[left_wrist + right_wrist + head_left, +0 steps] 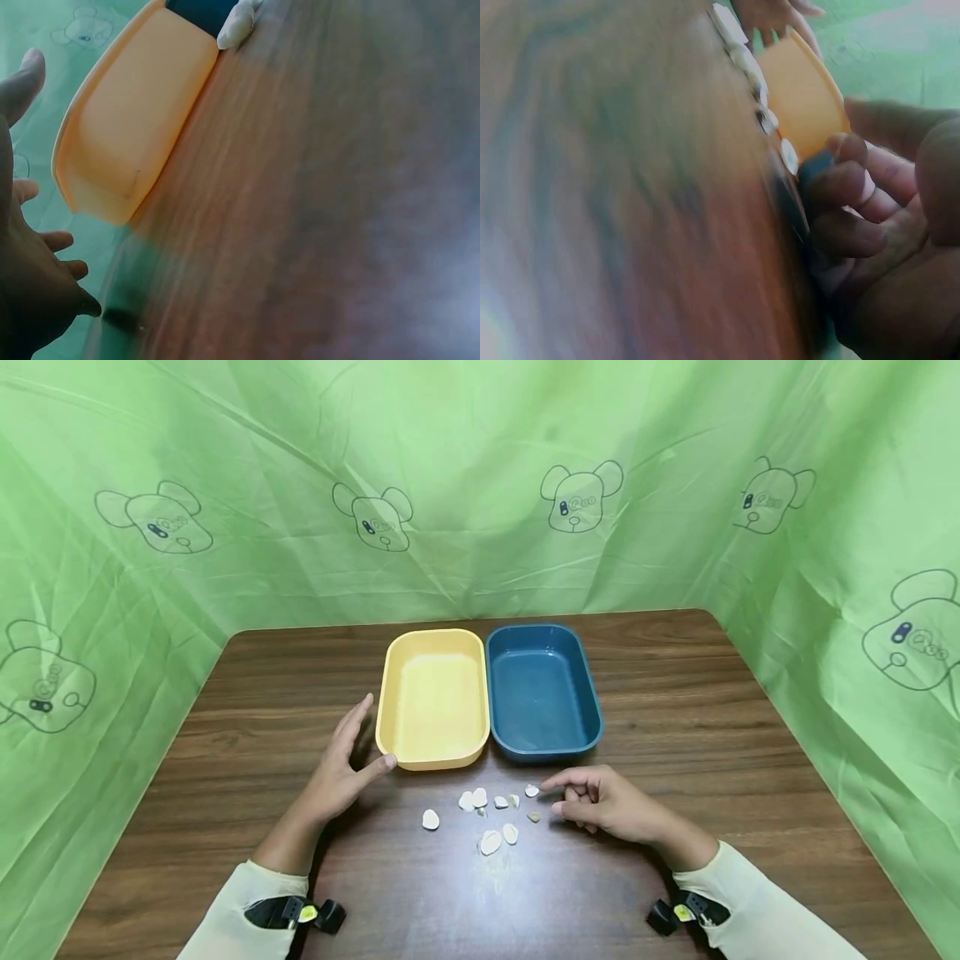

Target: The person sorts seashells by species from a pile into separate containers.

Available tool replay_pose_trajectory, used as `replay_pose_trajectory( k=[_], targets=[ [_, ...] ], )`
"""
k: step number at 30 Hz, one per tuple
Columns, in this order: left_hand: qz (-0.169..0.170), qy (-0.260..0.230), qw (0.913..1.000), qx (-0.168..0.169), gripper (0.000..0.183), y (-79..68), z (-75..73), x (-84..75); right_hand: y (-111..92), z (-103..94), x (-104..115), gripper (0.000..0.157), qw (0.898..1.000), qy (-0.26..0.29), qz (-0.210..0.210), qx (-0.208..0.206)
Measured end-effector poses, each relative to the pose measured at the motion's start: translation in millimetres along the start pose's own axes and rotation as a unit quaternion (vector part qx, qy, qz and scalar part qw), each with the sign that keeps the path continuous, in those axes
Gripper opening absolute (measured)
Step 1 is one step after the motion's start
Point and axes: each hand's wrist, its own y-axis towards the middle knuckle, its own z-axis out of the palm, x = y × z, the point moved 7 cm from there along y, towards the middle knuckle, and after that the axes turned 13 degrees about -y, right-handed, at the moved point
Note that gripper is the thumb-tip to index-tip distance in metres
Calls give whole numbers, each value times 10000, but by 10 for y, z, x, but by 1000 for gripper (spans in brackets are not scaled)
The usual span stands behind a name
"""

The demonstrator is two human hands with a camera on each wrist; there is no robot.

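Several small whitish seashells [491, 842] lie scattered on the table in front of two trays. My left hand [341, 777] is beside the yellow tray [432, 760], fingers spread and the thumb at its near left corner; whether the thumb touches it I cannot tell. That hand holds nothing. My right hand [611, 806] hovers low to the right of the shells, its index finger stretched toward the nearest shell [532, 791] and the other fingers loosely curled around nothing visible. In the right wrist view the shells [789, 157] line up beyond the fingers.
A blue tray [546, 752] stands right against the yellow one. One shell [431, 819] lies apart on the left, and a darker one [533, 817] near my right thumb. Green cloth [480, 568] with bear drawings hangs around the wooden table [675, 710].
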Motion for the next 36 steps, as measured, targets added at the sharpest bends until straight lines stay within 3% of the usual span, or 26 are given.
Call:
replay_pose_trajectory(
  k=[5, 9, 22, 36],
  targets=[
    [-165, -95, 9998, 102, 103, 95, 20, 13, 91, 62, -12, 35, 9997, -144, 208, 26],
    [-331, 202, 9991, 181, 107, 128, 37, 25, 136, 70, -44, 36, 9991, -183, 382, 27],
    [-243, 697, 9969, 282, 114, 133, 75, 118, 176, 152, -6, 34, 9958, -826, 388, -84],
    [-331, 636, 9971, 254, 110, 127, 77, 181, 188, 178, -9, 18, 9911, -1170, 624, -124]
  ],
)
